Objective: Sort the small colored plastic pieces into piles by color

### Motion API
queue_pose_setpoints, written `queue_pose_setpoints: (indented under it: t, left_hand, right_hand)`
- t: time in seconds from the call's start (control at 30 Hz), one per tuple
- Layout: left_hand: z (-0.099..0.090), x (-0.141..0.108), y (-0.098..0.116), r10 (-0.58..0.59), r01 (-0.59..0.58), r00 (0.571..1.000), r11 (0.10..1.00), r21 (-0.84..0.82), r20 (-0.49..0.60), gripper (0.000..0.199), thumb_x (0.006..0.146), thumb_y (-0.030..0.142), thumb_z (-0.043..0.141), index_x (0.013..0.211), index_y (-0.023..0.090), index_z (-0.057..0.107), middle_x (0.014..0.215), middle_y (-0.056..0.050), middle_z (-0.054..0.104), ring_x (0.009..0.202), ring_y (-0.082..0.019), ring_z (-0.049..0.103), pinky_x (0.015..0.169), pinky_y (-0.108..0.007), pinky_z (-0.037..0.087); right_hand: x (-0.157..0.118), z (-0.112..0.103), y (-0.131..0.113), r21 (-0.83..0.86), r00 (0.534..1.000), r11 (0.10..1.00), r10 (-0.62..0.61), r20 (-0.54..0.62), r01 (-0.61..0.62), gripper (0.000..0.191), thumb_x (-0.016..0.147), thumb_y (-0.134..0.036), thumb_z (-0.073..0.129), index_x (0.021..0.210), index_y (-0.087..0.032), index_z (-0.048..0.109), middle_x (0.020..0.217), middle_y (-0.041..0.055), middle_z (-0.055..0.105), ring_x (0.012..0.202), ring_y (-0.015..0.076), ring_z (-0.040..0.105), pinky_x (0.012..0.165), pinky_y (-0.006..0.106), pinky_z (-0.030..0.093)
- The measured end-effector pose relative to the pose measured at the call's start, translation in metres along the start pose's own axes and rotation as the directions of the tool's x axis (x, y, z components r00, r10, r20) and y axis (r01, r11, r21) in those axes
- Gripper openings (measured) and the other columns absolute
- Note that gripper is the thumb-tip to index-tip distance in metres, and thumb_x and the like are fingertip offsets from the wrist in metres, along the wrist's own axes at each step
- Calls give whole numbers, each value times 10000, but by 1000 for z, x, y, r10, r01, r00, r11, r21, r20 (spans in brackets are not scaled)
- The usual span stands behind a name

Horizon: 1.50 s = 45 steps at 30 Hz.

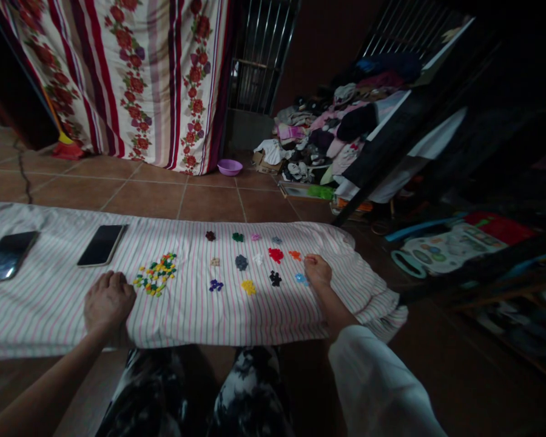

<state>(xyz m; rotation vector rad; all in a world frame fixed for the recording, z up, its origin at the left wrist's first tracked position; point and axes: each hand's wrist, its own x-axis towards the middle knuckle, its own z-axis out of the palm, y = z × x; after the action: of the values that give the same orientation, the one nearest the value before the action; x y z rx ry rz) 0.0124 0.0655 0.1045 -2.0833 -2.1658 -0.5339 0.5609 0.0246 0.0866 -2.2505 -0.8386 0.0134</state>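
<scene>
My right hand [319,271] is closed in a pinch above the cloth, close to a small orange pile [295,255] and a light blue pile [301,278]. Whatever its fingertips hold is hidden or too small to make out. My left hand [108,298] rests on the striped cloth with its fingers curled in, beside a mixed scatter of yellow, green and orange pieces [157,274]. Between the hands lie several single-colour piles of small pieces, among them red [275,255], black [275,278], yellow [248,286], grey [241,262] and dark blue [216,285].
A dark-screened phone [102,245] and another dark, flat device [8,257] lie at the left on the striped cloth [186,321]. Beyond are a floral curtain [155,79], a purple basin [230,167] and heaped clothes [327,130]. A dark frame crosses the right side.
</scene>
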Motion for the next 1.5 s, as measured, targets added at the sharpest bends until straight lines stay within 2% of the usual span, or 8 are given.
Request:
queue_pose_setpoints:
  t: [0.23,0.43,0.57,0.77,0.9,1.1,1.3,1.5]
  left_hand:
    - [-2,2,1,-10,8,998,999,39,61,296,849,232,411,1004,97,623,1171,-212,614,1115,-328,585,964,-458,462]
    - [1,2,0,-33,30,998,998,51,56,326,866,249,380,1042,103,611,1236,-204,594,1151,-317,567,982,-448,450]
    - [4,1,0,-52,51,998,998,35,33,328,872,245,385,1063,97,607,1243,-209,592,1173,-322,557,996,-469,442]
    - [2,1,0,-16,14,999,999,52,44,309,868,230,381,1027,107,616,1167,-192,618,1138,-312,573,977,-448,457]
    - [2,2,0,-20,17,999,998,59,48,319,869,249,371,1027,112,612,1201,-195,608,1142,-316,570,987,-445,454]
    - [3,3,0,-16,15,1000,1000,28,19,314,832,237,406,1021,103,619,1171,-208,617,1127,-333,572,980,-479,452]
    - [3,1,0,0,0,1000,1000,-5,-1,318,835,241,404,1025,98,617,1166,-225,617,1136,-359,569,943,-502,466]
    - [8,1,-2,-19,20,999,999,28,-39,304,861,254,391,1012,115,617,1186,-208,620,1122,-347,584,939,-490,470]
  right_hand:
    - [12,16,-4,-14,998,999,38,46,-38,269,742,-195,517,864,-199,756,784,68,714,719,202,614,718,294,466]
    - [11,19,5,29,998,999,-24,54,23,316,766,-195,482,942,-204,745,876,57,729,816,201,637,797,301,483]
    - [10,19,5,22,986,991,-134,96,133,299,780,-239,525,997,-200,727,964,69,727,877,203,644,839,311,487]
    - [12,26,-8,-78,930,933,-337,145,351,331,763,-370,648,1032,-188,714,1107,111,686,1086,242,585,981,369,423]
    - [11,35,-18,-148,930,925,-327,166,351,306,804,-379,596,1010,-186,715,1112,114,683,1144,250,546,1025,397,359]
    - [11,39,-21,-189,928,913,-336,160,363,226,822,-262,512,859,-186,722,990,95,718,1016,230,589,968,365,367]
    - [15,40,-19,-191,956,939,-267,119,286,259,787,-196,487,870,-157,729,975,118,713,975,231,598,946,357,393]
    - [20,39,-16,-73,983,983,-160,89,167,306,721,-214,518,918,-179,750,987,95,730,974,235,635,991,367,432]
